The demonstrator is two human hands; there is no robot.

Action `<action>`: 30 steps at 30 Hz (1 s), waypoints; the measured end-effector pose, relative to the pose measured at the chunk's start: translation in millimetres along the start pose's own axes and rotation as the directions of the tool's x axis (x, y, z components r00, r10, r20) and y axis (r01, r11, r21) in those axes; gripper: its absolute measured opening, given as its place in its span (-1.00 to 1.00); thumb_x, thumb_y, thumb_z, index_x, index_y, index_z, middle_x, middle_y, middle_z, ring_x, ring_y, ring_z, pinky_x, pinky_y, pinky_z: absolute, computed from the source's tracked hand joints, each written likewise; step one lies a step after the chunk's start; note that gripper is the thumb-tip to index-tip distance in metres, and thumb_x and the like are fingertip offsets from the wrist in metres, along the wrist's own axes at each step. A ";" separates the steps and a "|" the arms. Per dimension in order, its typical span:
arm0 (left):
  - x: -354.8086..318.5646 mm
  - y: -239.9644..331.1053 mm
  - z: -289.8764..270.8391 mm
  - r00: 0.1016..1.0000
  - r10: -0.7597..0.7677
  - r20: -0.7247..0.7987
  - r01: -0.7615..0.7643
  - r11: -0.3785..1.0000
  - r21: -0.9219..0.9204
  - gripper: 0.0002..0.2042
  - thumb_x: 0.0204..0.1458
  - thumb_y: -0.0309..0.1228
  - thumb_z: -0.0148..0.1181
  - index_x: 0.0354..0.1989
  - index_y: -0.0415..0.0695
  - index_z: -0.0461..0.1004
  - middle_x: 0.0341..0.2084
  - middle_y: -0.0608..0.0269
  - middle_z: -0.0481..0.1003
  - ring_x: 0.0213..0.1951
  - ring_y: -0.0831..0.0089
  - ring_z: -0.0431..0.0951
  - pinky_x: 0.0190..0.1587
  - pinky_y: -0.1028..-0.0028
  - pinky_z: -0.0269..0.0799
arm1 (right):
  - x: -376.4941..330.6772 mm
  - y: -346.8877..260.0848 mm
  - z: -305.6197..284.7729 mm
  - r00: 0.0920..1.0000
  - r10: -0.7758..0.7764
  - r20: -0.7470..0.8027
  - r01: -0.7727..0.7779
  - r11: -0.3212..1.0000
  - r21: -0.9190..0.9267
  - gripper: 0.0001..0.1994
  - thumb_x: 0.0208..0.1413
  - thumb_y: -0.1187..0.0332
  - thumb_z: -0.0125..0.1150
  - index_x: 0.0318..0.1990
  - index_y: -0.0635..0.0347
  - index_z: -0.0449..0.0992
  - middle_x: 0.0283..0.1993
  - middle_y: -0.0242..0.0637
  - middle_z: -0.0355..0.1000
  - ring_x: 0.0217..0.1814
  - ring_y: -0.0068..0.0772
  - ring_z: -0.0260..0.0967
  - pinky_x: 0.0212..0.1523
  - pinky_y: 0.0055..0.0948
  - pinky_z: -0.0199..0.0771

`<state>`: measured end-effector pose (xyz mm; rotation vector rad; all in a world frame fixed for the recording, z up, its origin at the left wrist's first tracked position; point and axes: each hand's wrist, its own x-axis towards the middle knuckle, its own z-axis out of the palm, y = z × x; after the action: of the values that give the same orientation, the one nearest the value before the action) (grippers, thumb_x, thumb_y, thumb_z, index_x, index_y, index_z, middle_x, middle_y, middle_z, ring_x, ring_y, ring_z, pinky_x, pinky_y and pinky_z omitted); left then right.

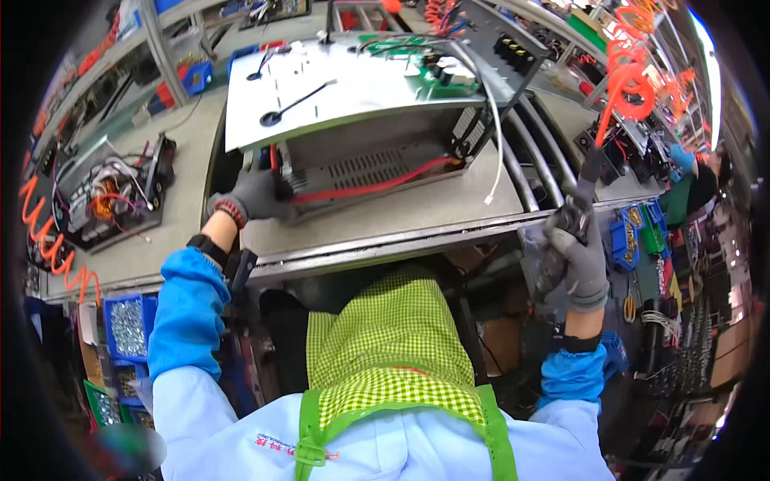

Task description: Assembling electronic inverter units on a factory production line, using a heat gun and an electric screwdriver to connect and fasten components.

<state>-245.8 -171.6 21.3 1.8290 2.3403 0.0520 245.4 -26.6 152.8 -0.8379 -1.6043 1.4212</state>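
Note:
A grey metal casing (377, 170) with slotted vents sits on the bench in front of me, and a thick red cable (377, 190) runs along its near side. Over it lies a tilted white panel (321, 88) carrying a green circuit board (441, 76) and black wires. My left hand (255, 195), in a grey glove, is closed on the casing's near left corner, beside the cable end; its fingertips are partly hidden. Off the bench's front edge to the right, my gloved right hand (584, 260) grips a dark air screwdriver (573, 215), joined to an orange coiled hose (630, 84).
Another open unit with wiring (104, 200) stands on the left bench. Metal rollers (533, 148) lie right of the casing. Blue bins of screws (128, 325) hang at lower left, more small bins (626, 240) at right. Beyond them a co-worker's blue-gloved hand (682, 158) shows.

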 end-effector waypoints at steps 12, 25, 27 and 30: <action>5.2 18.5 7.8 0.969 0.055 -0.241 -0.063 0.998 -0.026 -0.62 -0.14 -0.04 0.30 -0.20 0.02 0.59 -0.17 0.10 0.54 0.17 0.05 0.35 0.40 0.04 -0.14 | -7.9 168.9 -224.5 0.870 0.295 -0.395 -0.493 0.480 -0.726 -0.55 0.16 0.04 0.16 0.02 0.21 0.40 -0.21 -0.06 0.52 -0.23 -0.05 0.51 -0.19 -0.14 0.46; -3.2 27.1 29.4 0.804 -0.147 -0.576 -0.109 0.916 -0.385 -0.65 0.21 -0.14 0.02 -0.31 -0.18 0.59 -0.29 0.04 0.56 -0.04 0.03 0.43 0.04 0.20 0.34 | -8.7 179.8 -176.5 0.817 0.065 -0.573 -0.527 -0.321 -0.787 -0.40 0.24 -0.22 -0.23 0.29 -0.11 0.27 0.01 -0.06 0.47 0.10 0.07 0.39 0.03 0.05 0.38; -2.9 30.6 31.2 0.856 -0.260 -0.448 -0.020 0.848 -0.530 -0.65 0.21 -0.15 0.02 -0.31 -0.17 0.60 -0.33 0.04 0.55 -0.05 0.05 0.44 0.01 0.20 0.35 | -12.9 173.3 -175.3 0.867 0.002 -0.498 -0.457 -0.394 -0.797 -0.33 0.19 -0.30 -0.21 0.30 -0.10 0.26 0.01 -0.02 0.46 0.10 0.06 0.39 0.03 0.06 0.37; 2.0 25.9 30.6 0.850 -0.308 -0.428 0.053 0.857 -0.513 -0.71 0.17 -0.18 0.07 -0.28 -0.15 0.59 -0.35 0.05 0.55 -0.12 0.08 0.49 -0.07 0.21 0.38 | 2.6 111.4 -86.2 0.990 -0.080 -0.118 -0.124 -0.085 -0.989 -0.43 0.08 -0.06 0.17 0.12 0.16 0.43 -0.03 0.00 0.47 0.06 0.07 0.41 0.05 -0.06 0.39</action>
<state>-216.6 -165.6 -5.6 1.4395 2.4815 1.1104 317.2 30.2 45.7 -1.7319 -2.4444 -0.3181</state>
